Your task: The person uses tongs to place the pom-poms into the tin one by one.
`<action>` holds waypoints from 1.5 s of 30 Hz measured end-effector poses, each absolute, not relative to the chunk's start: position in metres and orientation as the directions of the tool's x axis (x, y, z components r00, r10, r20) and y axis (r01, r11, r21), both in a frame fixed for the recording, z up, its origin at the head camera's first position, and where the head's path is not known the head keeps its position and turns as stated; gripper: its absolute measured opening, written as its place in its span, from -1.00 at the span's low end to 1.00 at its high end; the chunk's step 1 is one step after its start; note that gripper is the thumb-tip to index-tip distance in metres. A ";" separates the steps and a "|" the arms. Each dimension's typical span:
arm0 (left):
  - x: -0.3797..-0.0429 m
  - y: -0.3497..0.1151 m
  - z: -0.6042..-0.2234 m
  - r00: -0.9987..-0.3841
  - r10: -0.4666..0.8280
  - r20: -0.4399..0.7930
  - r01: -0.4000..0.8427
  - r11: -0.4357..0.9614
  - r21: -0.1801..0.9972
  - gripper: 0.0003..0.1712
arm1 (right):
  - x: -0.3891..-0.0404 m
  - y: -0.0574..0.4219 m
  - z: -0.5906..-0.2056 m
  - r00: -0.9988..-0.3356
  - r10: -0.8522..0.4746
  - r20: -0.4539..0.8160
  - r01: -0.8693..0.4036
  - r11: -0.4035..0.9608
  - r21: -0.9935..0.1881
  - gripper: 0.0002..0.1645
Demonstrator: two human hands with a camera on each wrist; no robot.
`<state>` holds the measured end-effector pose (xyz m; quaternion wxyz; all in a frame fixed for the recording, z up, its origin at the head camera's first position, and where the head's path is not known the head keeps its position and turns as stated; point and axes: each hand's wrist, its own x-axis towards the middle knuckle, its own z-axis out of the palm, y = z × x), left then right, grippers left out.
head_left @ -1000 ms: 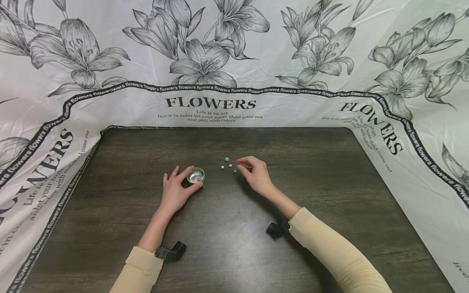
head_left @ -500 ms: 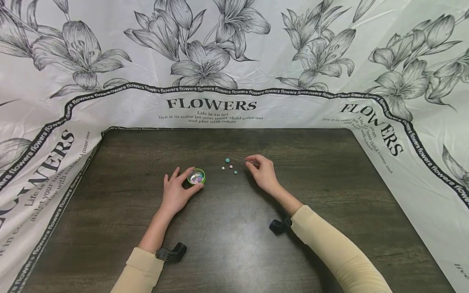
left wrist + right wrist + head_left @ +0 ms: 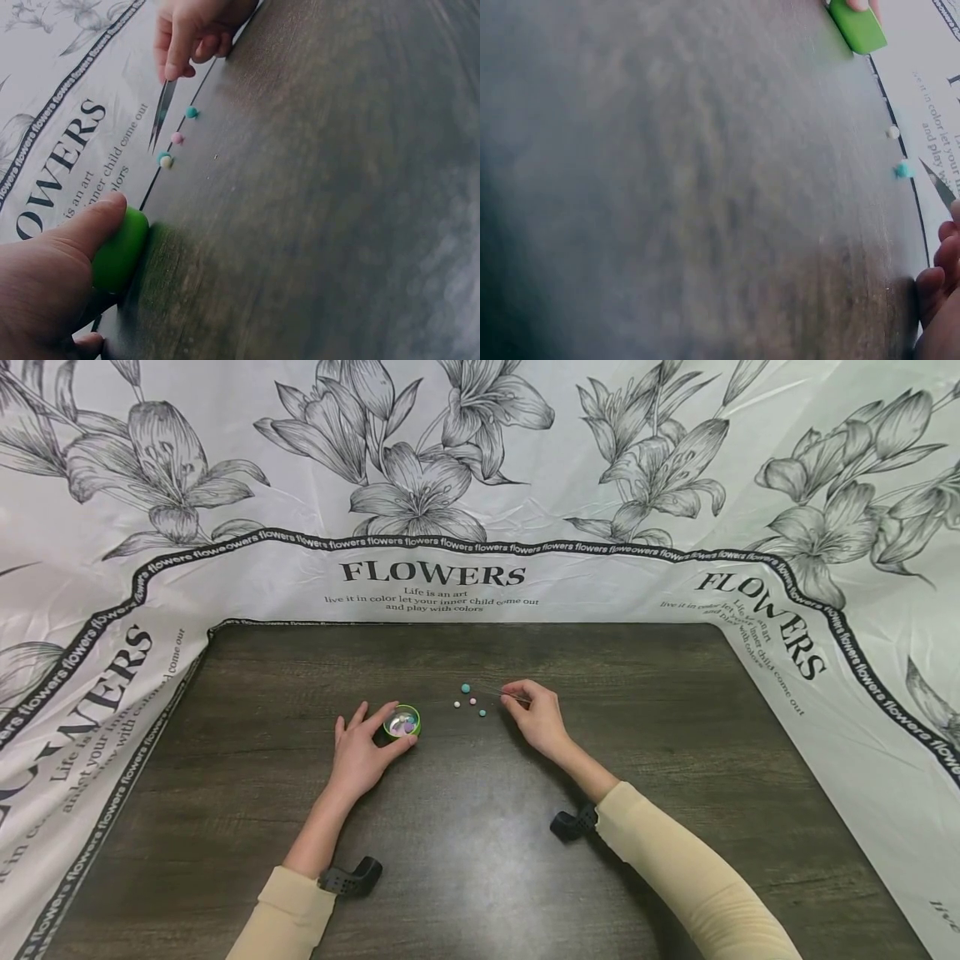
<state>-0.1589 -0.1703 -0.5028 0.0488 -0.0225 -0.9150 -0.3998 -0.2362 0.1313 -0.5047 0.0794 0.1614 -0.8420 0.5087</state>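
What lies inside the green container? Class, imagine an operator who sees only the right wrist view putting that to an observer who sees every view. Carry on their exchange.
Observer: The head view shows small balls in the green container, including a purple ball.
Operator: On the table I make out a white ball and a teal ball. Any other colour there?
Observer: Yes, the head view shows a pink ball near the white ball.
Operator: I see only part of the tweezers in the right hand. Are they gripping a ball?
Observer: No, the left wrist view shows no ball between their tips.
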 end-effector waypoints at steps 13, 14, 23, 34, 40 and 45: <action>-0.159 -0.170 -0.503 -0.995 0.004 0.104 0.079 0.682 0.727 -0.14 | -0.235 0.130 -0.509 -0.930 -0.208 0.302 -0.365 0.449 -0.815 -0.83; -0.159 -0.170 -0.503 -0.995 0.004 0.104 0.079 0.682 0.727 -0.14 | -0.235 0.130 -0.509 -0.930 -0.209 0.304 -0.367 0.453 -0.812 -0.83; -0.159 -0.170 -0.503 -0.995 0.001 0.099 0.073 0.686 0.724 -0.14 | -0.236 0.130 -0.511 -0.922 -0.214 0.322 -0.386 0.469 -0.794 -0.84; -0.160 -0.169 -0.502 -0.995 -0.003 0.103 0.073 0.683 0.727 -0.15 | -0.236 0.127 -0.511 -0.909 -0.197 0.367 -0.415 0.490 -0.766 -0.89; -0.159 -0.170 -0.502 -0.996 -0.001 0.091 0.066 0.685 0.726 -0.14 | -0.234 0.126 -0.511 -0.906 -0.194 0.377 -0.422 0.503 -0.755 -0.91; -0.159 -0.169 -0.502 -0.995 -0.003 0.099 0.070 0.684 0.726 -0.14 | -0.233 0.126 -0.510 -0.896 -0.186 0.403 -0.439 0.502 -0.745 -0.92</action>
